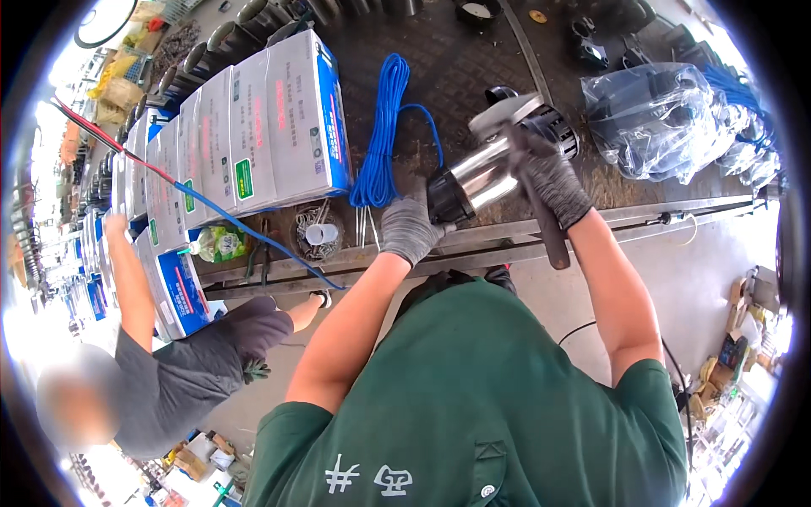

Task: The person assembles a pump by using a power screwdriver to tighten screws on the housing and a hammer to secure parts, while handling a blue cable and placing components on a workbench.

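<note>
A shiny steel cylinder, apparently a submersible pump (485, 175), lies slanted on the bench with a black cap at its near end and a black slotted part at its far end. My left hand (409, 226), in a grey knit glove, is closed on the black cap. In my gloved right hand (553, 182) is a hammer (549, 230), held by its dark handle; its grey metal head hangs over the pump's far half. A coiled blue cable (380, 135) lies just left of the pump, with one loop running to the capped end.
Grey-and-blue cartons (283, 118) line the bench's left side. Near its front edge are a white cup (321, 234) and a green-labelled bottle (221, 243). Plastic-wrapped dark parts (655, 118) lie at right. Another person (182, 380) stands at left, one arm reaching toward the cartons.
</note>
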Demonstrator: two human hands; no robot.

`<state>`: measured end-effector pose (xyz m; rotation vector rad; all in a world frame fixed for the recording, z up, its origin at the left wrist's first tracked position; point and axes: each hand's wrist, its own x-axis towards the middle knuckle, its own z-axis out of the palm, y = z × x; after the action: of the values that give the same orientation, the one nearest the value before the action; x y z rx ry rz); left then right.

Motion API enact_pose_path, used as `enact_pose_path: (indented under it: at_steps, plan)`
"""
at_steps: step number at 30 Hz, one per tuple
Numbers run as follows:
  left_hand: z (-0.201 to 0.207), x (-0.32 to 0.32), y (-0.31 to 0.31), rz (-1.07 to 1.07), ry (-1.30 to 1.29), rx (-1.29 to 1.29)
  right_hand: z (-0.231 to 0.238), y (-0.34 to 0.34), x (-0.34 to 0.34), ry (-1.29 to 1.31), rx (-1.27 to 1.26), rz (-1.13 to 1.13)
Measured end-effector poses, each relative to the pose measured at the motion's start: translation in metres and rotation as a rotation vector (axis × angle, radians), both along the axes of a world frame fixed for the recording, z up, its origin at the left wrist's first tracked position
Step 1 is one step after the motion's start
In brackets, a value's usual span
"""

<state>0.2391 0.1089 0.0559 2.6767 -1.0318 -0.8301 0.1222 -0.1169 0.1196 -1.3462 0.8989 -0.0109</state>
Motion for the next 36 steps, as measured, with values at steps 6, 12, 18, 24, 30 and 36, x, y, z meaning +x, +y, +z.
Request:
enact_pose_path:
  at_steps: [6,12,18,24,30,36]
  plan:
    - [0.0,0.001,0.0,-0.022,-0.015,-0.008,-0.034,0.038,0.002,0.04,-0.054,0.182]
    - [0.004,0.004,0.001,-0.004,0.029,-0.003,-0.011,0.016,-0.001,-0.067,0.076,0.016]
    - [-0.005,0.001,0.005,-0.007,-0.019,-0.078,-0.046,0.034,0.005,0.033,-0.267,0.326]
    - [-0.01,0.002,0.005,-0.013,-0.033,-0.049,-0.008,0.033,-0.001,-0.145,-0.097,-0.016]
    - [-0.01,0.002,0.009,-0.028,-0.008,-0.09,-0.02,0.037,0.001,0.117,-0.027,0.37]
    - [-0.016,0.001,0.004,-0.032,-0.035,-0.03,-0.048,0.04,-0.008,-0.265,-0.271,-0.055]
